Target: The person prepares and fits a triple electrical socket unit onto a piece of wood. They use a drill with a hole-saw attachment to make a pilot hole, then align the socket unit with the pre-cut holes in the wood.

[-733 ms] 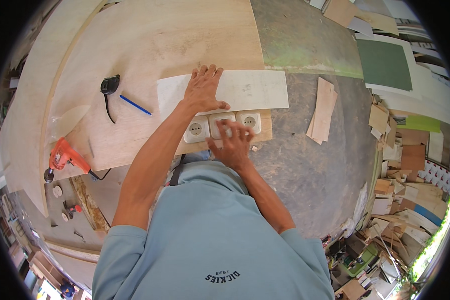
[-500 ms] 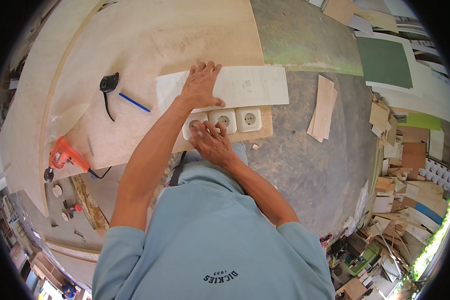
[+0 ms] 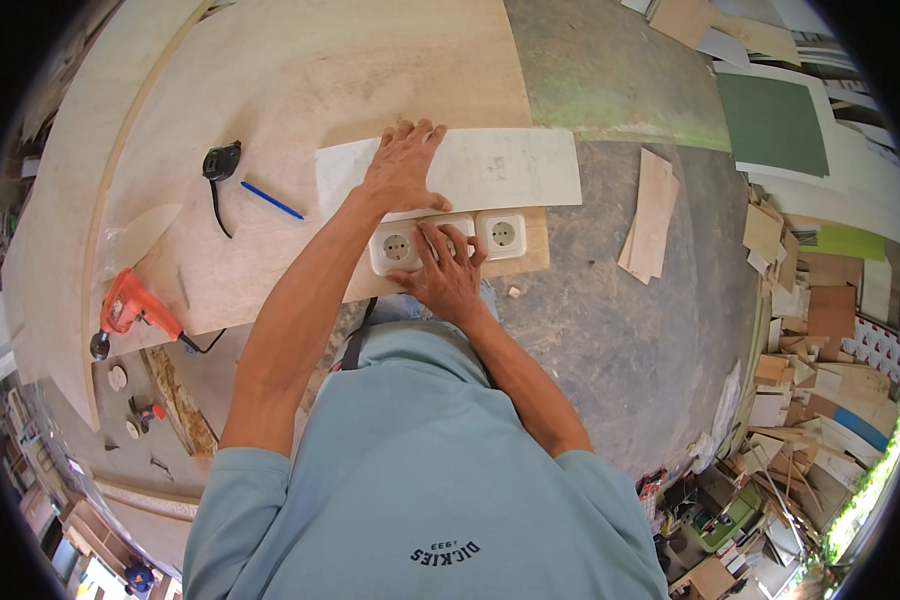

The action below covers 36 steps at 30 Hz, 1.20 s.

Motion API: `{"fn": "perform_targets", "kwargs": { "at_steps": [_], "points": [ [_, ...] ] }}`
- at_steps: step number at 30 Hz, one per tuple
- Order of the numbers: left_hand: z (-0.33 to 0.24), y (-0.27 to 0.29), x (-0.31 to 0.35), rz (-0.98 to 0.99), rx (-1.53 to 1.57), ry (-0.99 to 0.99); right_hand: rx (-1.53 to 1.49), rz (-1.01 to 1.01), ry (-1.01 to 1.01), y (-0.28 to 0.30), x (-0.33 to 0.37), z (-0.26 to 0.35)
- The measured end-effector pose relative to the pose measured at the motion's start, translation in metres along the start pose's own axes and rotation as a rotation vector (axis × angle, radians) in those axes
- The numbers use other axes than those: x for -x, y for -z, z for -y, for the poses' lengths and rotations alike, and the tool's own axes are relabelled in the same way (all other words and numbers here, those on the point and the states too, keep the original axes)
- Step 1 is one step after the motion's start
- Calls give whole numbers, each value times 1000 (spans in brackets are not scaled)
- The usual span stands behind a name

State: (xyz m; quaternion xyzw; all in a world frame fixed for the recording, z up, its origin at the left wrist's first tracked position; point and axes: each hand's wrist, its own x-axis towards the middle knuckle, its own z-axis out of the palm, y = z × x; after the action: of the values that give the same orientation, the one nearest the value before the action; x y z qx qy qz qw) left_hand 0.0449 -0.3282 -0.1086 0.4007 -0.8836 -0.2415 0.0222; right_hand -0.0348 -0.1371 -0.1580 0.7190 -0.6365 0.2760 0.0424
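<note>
My left hand [image 3: 402,175] lies spread on a white rectangular board [image 3: 515,165], thumb along its near edge. Three white wall sockets stand in a row just below that edge. At the left, one socket [image 3: 397,246] shows its round face. Over the middle socket [image 3: 459,237] rest the parted, bent fingers of my right hand [image 3: 450,280], covering much of it; the thumb reaches the lower edge of the left one. Nothing touches the right socket [image 3: 502,234]. All lie on a large plywood sheet [image 3: 350,70], near its front edge.
Left on the plywood are a black tape measure [image 3: 221,161], a blue pen [image 3: 272,200] and an orange corded drill [image 3: 130,303]. Thin wooden strips [image 3: 650,215] lie on the floor to the right. Stacked wood offcuts [image 3: 830,310] crowd the far right.
My right hand has shifted right, from the left socket onto the middle one, uncovering the left socket's face. My left hand stays on the white board.
</note>
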Motion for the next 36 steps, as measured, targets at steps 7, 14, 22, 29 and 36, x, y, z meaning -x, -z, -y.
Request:
{"fn": "perform_targets", "kwargs": {
  "at_steps": [7,14,22,29,36],
  "points": [
    [2,3,0,10,15,-25,-30,58,32,-4,-2,-3],
    [6,6,1,6,-4,-47,-49,88,19,-2,-2,-3],
    [6,-1,1,-53,9,-53,-35,67,5,-6,-1,-4],
    [10,-10,5,-77,20,-40,-153,77,-58,9,-6,-9],
    [4,-6,5,3,20,-2,-70,23,-254,55,21,-54]
  ]
}}
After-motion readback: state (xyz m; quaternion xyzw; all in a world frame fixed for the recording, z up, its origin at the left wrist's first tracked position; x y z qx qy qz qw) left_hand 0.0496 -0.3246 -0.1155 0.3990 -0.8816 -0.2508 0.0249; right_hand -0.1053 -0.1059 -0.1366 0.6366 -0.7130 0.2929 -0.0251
